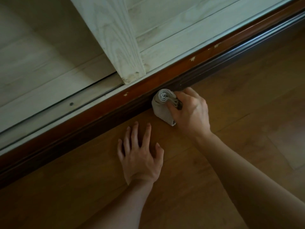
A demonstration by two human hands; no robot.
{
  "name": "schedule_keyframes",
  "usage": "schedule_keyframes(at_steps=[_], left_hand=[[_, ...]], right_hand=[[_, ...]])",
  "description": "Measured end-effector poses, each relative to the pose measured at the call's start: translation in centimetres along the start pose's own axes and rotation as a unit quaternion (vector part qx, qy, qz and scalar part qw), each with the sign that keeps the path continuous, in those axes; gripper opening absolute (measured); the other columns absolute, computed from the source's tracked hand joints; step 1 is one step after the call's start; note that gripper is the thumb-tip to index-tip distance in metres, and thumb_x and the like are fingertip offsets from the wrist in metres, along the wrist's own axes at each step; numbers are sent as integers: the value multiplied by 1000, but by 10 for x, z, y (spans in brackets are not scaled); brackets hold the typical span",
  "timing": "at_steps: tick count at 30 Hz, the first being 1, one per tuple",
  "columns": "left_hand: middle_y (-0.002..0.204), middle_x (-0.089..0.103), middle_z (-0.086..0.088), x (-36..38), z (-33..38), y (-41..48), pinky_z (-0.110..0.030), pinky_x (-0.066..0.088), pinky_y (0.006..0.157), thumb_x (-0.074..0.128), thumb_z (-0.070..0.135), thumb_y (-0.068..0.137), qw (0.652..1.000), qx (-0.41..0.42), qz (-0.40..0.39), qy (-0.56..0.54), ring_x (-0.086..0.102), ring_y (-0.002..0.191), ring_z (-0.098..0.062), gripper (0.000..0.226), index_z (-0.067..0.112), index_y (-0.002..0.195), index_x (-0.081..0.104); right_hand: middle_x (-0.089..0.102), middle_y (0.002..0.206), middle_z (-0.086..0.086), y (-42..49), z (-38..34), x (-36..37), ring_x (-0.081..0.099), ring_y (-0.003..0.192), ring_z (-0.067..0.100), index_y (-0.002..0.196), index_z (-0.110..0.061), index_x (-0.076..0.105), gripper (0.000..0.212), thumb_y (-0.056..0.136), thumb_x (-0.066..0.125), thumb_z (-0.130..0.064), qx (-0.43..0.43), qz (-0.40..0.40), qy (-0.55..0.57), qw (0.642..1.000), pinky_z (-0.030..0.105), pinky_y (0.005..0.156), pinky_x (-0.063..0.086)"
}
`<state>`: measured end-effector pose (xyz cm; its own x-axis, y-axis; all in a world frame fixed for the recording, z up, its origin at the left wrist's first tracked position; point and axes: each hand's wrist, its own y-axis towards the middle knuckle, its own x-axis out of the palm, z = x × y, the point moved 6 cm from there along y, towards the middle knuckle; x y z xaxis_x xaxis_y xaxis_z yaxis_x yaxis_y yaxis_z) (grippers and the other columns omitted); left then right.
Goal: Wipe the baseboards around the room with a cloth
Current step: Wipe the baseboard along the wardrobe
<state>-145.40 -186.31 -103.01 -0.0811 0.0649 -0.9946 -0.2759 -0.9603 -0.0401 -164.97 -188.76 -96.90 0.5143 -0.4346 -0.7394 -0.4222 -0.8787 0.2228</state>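
Where the cloth [162, 107] hides the baseboard [99, 115], right hand [192, 113] clamped round it, fingertips buried; left hand [140, 157] splayed on floor [247, 103].

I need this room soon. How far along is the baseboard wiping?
Done: cannot tell; no stretch of the baseboard looks cleaner than another. In hand: the right hand grips a folded cloth against the baseboard's face, while the left hand rests flat on the wood floor. Left: the baseboard runs out of view both ways, so likely plenty.
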Motion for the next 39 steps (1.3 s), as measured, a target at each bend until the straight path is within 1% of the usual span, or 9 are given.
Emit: schedule_keyframes(at_steps=[5,11,16,19,23,26,29,33,39], left_hand=[[164,27,1,1,-1,1,-55,21,119,35,57,90,1000,1,6,-6,23,150,-24,65,39,153,35],[163,29,1,1,0,0,-55,21,119,36,57,90,1000,-1,5,-4,23,150,-23,65,40,152,36],[164,26,2,1,1,1,-55,21,118,35,59,89,1000,2,6,-7,23,150,-23,66,42,153,33],[164,26,2,1,0,1,-56,22,118,36,59,89,1000,3,9,-10,23,150,-23,66,42,153,34],[164,26,2,1,0,1,-56,23,118,35,59,90,1000,5,7,-13,23,151,-23,66,41,153,34],[165,25,2,1,-1,1,-56,22,118,34,60,90,1000,5,4,-10,22,151,-23,66,42,153,33],[165,25,2,1,1,2,-55,20,119,34,60,90,1000,5,2,-12,21,151,-23,66,42,153,33],[165,25,2,1,-1,1,-55,20,119,34,59,90,1000,5,3,-17,21,151,-23,66,41,153,34],[164,26,0,3,-2,1,-57,23,117,33,60,90,1000,9,10,-13,23,150,-25,66,40,153,35]], right_hand=[[50,91,-5,-1,23,-13,45,71,7,99,-8,70,21,90,69,-27,114,69,1,991,11,57,30],[57,100,-1,1,0,-2,57,80,13,109,-11,70,23,92,66,-27,11,2,5,1000,29,64,53],[55,95,-2,13,39,-29,48,77,7,99,-9,69,16,91,67,-23,100,67,-17,993,12,63,37],[57,95,1,12,44,-31,48,79,10,96,-8,70,16,91,68,-23,129,82,-25,988,23,65,44],[54,99,-3,9,23,-21,53,80,11,103,-9,70,18,91,68,-22,61,32,-22,997,17,64,42],[56,97,-2,13,34,-31,51,81,10,103,-9,71,18,91,68,-22,98,65,-32,993,14,65,36],[58,95,2,8,36,-28,49,80,11,103,-8,72,20,91,67,-23,128,90,-35,987,22,67,38],[55,91,0,1,21,-13,47,74,10,102,-10,70,18,91,67,-24,84,57,-30,994,15,60,32],[61,98,-1,19,53,-37,54,87,12,111,-13,70,23,92,64,-23,106,84,-40,990,28,76,44]])
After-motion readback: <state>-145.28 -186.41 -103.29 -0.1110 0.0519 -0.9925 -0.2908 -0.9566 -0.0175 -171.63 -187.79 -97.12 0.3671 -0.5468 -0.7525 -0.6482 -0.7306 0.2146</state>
